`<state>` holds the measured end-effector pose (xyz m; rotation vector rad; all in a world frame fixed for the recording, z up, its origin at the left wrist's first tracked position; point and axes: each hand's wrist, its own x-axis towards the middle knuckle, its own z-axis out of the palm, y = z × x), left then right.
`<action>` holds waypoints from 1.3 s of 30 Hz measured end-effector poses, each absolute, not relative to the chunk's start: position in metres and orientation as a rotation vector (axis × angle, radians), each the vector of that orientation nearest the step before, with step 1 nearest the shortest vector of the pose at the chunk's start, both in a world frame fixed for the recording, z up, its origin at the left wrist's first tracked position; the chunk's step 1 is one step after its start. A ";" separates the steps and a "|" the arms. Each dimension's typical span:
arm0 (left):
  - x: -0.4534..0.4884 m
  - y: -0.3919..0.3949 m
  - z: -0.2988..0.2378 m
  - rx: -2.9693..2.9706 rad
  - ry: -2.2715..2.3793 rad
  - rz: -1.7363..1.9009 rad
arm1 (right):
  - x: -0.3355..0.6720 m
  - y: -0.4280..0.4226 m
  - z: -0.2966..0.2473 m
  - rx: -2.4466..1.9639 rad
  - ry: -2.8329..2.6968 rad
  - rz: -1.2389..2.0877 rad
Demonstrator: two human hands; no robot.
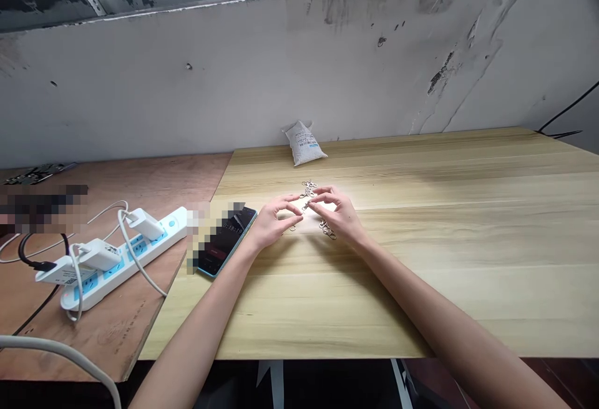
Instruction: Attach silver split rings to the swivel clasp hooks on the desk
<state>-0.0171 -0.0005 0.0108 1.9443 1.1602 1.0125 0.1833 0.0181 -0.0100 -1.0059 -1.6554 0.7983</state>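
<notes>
Your two hands meet over the wooden tabletop (444, 253), near each other but with a narrow gap between their fingertips. Your right hand (337, 212) has its thumb and index finger brought together at the tips, pinching a small metal piece (305, 206) that pokes out toward the left. Your left hand (278, 216) curves in from the other side, thumb and index finger almost meeting; you can't tell at this size whether anything sits between those tips. Just beyond your fingers lies a loose pile of metal rings and clasps (309, 185), while a second metal cluster (327, 230) rests just beneath your right hand. A single ring (292, 228) lies by itself below your left thumb. To the left of your left wrist, a phone (227, 243) lies slanted, screen up, and farther back a printed white bag (306, 144) leans near the wall (262, 78). On the reddish board (135, 340) at your left, a white power strip (133, 256) carries plugged-in chargers and cables.
</notes>
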 end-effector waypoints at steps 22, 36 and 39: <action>-0.022 0.003 0.008 2.111 1.211 1.006 | 0.188 0.016 -0.009 -1.094 -1.797 0.746; -0.021 0.003 0.009 2.096 1.198 1.013 | 0.193 0.021 -0.017 -1.144 -1.907 0.732; -0.019 0.002 0.010 2.091 1.204 1.015 | 0.192 0.020 -0.020 -1.168 -1.990 0.530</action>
